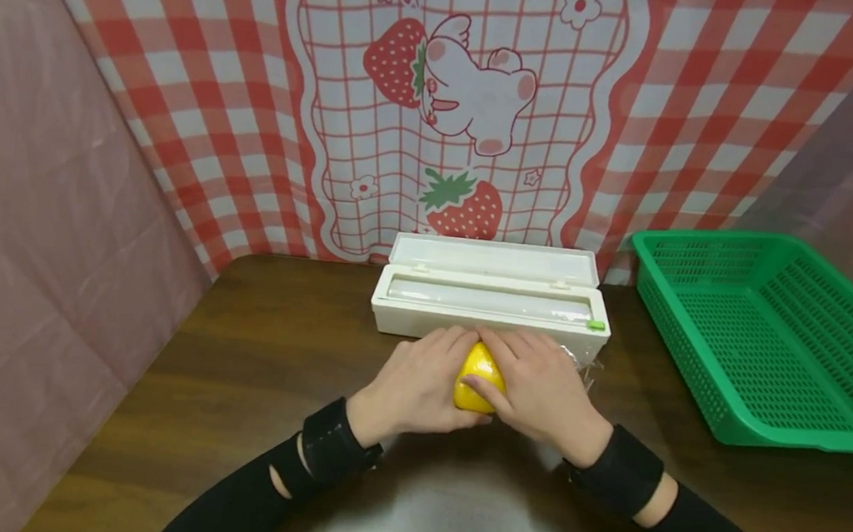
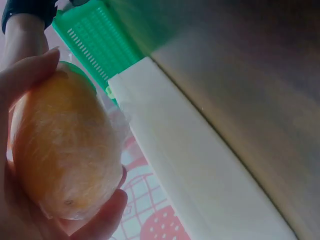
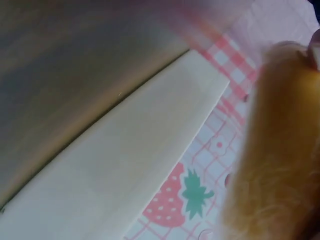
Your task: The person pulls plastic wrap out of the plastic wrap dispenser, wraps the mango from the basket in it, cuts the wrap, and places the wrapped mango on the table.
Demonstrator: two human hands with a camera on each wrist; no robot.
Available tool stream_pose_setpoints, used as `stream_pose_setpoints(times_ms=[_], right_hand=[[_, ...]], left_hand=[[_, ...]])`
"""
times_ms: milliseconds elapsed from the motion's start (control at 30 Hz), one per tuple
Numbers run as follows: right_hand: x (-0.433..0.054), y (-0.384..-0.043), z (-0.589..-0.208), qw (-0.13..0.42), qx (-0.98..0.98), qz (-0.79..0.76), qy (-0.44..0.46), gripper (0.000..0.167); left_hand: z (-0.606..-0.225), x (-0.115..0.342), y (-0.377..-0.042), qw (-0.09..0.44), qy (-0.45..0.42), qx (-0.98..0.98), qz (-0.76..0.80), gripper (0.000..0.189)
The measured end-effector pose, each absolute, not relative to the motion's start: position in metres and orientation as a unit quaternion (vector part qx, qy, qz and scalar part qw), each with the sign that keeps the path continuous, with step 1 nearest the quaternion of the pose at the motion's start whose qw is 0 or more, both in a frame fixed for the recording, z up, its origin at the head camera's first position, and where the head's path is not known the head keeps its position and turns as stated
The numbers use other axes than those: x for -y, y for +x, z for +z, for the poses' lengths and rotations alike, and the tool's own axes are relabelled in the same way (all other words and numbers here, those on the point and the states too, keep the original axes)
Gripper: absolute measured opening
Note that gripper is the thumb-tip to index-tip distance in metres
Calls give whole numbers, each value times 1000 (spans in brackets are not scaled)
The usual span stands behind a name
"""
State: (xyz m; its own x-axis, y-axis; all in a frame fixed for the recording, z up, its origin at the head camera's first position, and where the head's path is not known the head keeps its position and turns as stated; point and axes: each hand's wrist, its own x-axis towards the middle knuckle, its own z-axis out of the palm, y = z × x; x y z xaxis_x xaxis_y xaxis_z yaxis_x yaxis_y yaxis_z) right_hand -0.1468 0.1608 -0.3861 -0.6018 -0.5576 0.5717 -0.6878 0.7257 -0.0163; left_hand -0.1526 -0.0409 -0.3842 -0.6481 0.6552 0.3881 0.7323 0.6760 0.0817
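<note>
An oval yellow fruit (image 1: pixel 475 391), smooth and mango-like, is wrapped in clear cling film that shines and wrinkles over its skin. My left hand (image 1: pixel 417 382) holds it from the left, its fingers curving round the far side. From the right, my right hand (image 1: pixel 540 388) grips it too, with the thumb lying across the near face. The left wrist view shows the wrapped fruit (image 2: pixel 70 145) large, cupped between thumb and fingers. In the right wrist view the fruit (image 3: pixel 280 150) is blurred. A loose bit of film (image 1: pixel 587 366) sticks out beside the right hand.
Just beyond the hands stands a white cling film box (image 1: pixel 407 323), lid raised, with a roll inside and a green slider (image 1: pixel 596 325) at its right end. A green plastic basket (image 1: pixel 688 387) is at the right. A checked strawberry cloth (image 1: pixel 243 118) hangs behind the wooden table (image 1: pixel 239 351).
</note>
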Motion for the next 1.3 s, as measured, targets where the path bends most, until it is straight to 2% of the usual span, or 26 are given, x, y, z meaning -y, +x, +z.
stream_pose_setpoints(times_ms=[367, 500, 633, 800, 1000, 1100, 1300], right_hand=[[-180, -165, -381, 276, 879, 236, 310, 25], [-183, -170, -385, 278, 867, 292, 293, 17], [-181, -170, -389, 265, 839, 392, 268, 16], [-175, -163, -385, 187, 754, 591, 216, 23], [-168, -153, -377, 64, 591, 791, 144, 33], [-166, -149, -375, 24, 533, 839, 110, 31], [-165, -146, -373, -35, 456, 887, 63, 37]], left_hand=[[-377, 44, -158, 191, -391, 884, -174, 87], [-378, 44, -159, 197, -387, 881, -185, 86], [-380, 42, -159, 202, -391, 874, -207, 87], [-383, 39, -156, 210, -393, 862, -242, 87], [-386, 36, -154, 222, -395, 849, -272, 86], [-387, 35, -154, 225, -401, 842, -281, 85], [-388, 34, -154, 223, -410, 835, -291, 82]])
